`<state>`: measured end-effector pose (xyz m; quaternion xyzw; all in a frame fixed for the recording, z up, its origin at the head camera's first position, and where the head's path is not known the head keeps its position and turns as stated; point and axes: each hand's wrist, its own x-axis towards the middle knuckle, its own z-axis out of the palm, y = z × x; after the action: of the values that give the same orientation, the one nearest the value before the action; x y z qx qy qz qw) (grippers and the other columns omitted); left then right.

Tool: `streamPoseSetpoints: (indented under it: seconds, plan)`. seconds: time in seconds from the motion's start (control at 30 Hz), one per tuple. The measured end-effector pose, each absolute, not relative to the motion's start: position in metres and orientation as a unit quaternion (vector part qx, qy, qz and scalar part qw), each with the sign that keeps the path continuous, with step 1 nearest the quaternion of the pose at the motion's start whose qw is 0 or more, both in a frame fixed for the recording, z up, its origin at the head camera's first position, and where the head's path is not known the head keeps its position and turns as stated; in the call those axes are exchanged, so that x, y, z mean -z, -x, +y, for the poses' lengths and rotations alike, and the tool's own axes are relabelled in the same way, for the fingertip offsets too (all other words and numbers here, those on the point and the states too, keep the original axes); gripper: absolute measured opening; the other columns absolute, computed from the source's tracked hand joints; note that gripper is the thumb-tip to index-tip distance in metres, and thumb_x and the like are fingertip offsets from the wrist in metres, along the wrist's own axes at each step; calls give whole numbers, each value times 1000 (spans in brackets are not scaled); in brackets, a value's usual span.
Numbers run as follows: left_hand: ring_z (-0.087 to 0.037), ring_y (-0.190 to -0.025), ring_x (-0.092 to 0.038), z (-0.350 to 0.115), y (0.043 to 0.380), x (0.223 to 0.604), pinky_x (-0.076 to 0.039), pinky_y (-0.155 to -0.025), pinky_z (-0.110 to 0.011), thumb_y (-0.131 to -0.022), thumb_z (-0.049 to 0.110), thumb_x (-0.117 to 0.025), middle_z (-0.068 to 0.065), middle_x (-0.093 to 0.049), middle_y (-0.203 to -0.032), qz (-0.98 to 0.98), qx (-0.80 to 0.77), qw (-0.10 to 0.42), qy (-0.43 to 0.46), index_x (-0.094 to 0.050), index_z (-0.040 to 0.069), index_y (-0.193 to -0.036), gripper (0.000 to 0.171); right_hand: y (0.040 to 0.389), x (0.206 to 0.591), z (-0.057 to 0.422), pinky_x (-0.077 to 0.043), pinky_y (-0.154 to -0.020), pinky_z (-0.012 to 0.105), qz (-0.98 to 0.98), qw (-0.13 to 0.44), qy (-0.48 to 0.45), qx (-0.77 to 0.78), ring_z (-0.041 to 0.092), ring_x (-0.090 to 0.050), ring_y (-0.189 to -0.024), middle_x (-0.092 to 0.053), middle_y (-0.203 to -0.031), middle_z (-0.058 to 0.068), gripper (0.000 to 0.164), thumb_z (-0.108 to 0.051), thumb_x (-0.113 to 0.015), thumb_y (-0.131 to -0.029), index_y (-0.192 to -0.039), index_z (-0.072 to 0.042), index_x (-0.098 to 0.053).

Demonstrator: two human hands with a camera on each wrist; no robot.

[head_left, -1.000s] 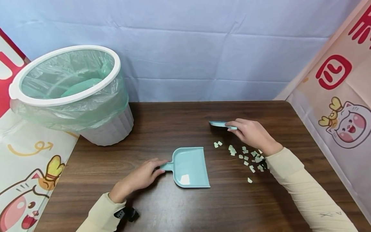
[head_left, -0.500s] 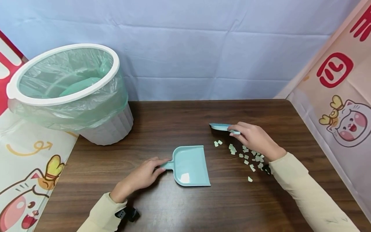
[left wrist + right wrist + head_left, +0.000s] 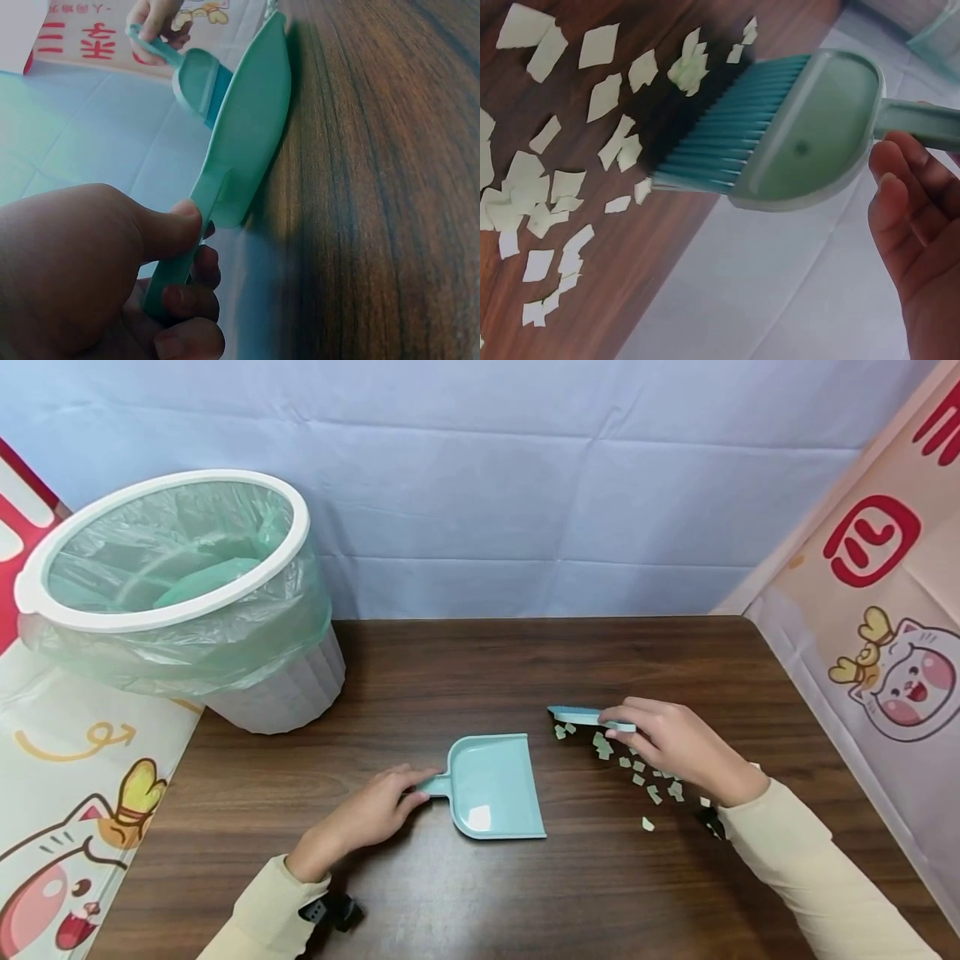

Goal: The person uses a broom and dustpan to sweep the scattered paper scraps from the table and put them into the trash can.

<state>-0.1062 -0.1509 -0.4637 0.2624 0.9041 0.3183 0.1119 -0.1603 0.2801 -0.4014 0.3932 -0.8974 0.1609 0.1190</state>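
Observation:
My left hand (image 3: 367, 814) grips the handle of a light teal dustpan (image 3: 493, 787) lying on the table, its wide edge facing right. In the left wrist view, thumb and fingers wrap the dustpan's handle (image 3: 180, 262). My right hand (image 3: 678, 743) holds a small matching hand brush (image 3: 579, 717) by its handle, just behind the pale paper scraps (image 3: 603, 746). Blue bristles (image 3: 727, 131) point at the scraps in the right wrist view; whether they touch the table is unclear. Hand and sleeve hide some scraps in the head view.
A white bin (image 3: 288, 689) with a green plastic liner (image 3: 225, 647) stands at the back left. The brown wooden table (image 3: 450, 668) meets a pale blue cloth (image 3: 465, 510) behind, and a printed panel (image 3: 892, 635) rises on the right.
My right hand has brought the brush nearer to me and slightly rightward, close to the rearmost scraps. The left hand and dustpan have stayed almost in place.

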Motion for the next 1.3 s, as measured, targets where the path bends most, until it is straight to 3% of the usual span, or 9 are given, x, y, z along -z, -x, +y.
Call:
streamPoseSetpoints:
  seconds: [0.43, 0.57, 0.77, 0.87, 1.0, 1.1, 1.2, 1.3]
  plan:
    - [-34, -126, -59, -150, 107, 464, -47, -105, -52, -103, 11, -60, -14, -63, -135, 907, -314, 119, -255, -59, 3, -141, 38, 142, 384, 283, -42, -66, 15, -886, 80, -406, -207, -5, -45, -68, -59, -93, -17, 20, -7, -73, -93, -111, -14, -74]
    - [-38, -130, -56, -151, 107, 463, -44, -108, -54, -103, 10, -61, -15, -62, -137, 906, -319, 122, -248, -59, 2, -140, 38, 143, 378, 283, -40, -68, 12, -877, 64, -414, -236, -3, -47, -71, -61, -93, -15, 23, 0, -72, -92, -110, -14, -73]
    - [-42, -133, -52, -150, 108, 463, -40, -110, -57, -103, 10, -61, -16, -61, -138, 907, -315, 124, -249, -59, 3, -140, 38, 146, 364, 286, -45, -80, 13, -872, 72, -414, -251, 2, -63, -90, -71, -106, -10, 27, 4, -70, -92, -110, -15, -73]
    - [-42, -133, -52, -150, 108, 462, -40, -110, -57, -103, 11, -60, -16, -61, -138, 907, -312, 124, -254, -59, 3, -141, 38, 146, 352, 289, -46, -78, 14, -867, 68, -419, -261, 2, -64, -90, -72, -106, -10, 28, 6, -70, -91, -109, -16, -73]
    - [-42, -132, -52, -150, 108, 462, -41, -110, -57, -104, 11, -60, -16, -61, -138, 907, -309, 125, -257, -59, 3, -141, 38, 144, 335, 295, -45, -60, 14, -852, -12, -428, -302, -2, -56, -68, -66, -84, -12, 29, 7, -65, -95, -108, -18, -72]
    - [-42, -132, -53, -150, 109, 462, -41, -110, -57, -104, 11, -60, -16, -61, -138, 908, -306, 126, -258, -59, 3, -141, 38, 141, 329, 301, -46, -49, 19, -825, -125, -424, -352, 2, -51, -57, -57, -71, -7, 31, 8, -57, -99, -110, -17, -70]
    - [-42, -132, -53, -150, 108, 461, -41, -110, -57, -104, 10, -59, -17, -61, -137, 907, -306, 124, -261, -59, 1, -141, 38, 138, 330, 304, -49, -45, 25, -790, -222, -417, -391, 8, -54, -55, -58, -71, 2, 31, 8, -52, -102, -112, -16, -68]
    - [-39, -129, -56, -150, 109, 460, -44, -107, -55, -104, 9, -59, -17, -62, -136, 907, -304, 122, -265, -59, 1, -140, 37, 136, 335, 305, -48, -42, 26, -768, -271, -412, -409, 14, -55, -53, -59, -72, 7, 31, 7, -50, -103, -113, -15, -68]
